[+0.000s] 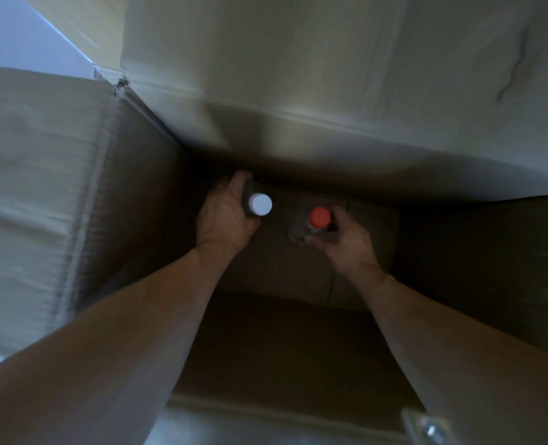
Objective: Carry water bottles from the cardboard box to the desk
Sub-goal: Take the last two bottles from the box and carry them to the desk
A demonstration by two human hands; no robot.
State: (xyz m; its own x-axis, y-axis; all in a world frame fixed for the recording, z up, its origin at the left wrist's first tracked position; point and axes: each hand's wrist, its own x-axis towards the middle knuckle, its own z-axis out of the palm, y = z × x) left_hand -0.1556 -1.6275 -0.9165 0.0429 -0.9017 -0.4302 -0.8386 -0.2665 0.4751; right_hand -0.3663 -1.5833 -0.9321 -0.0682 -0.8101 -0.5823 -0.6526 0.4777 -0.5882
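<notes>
Deep inside the open cardboard box (128, 175), two bottles stand upright, seen from above. The white-capped bottle (260, 204) has a dark body and sits near the far wall. The red-capped bottle (319, 216), clear-bodied, stands just to its right, apart from it. The box's flaps are folded outward.

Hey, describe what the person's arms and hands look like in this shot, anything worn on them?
Both forearms are bare from the frame's bottom edge to the wrists: no sleeves show. The left hand and the right hand wear no gloves, and no watch, bracelet or ring can be seen, though the picture is dim and somewhat blurred, so small items could be missed. No markings stand out on either arm.
</notes>
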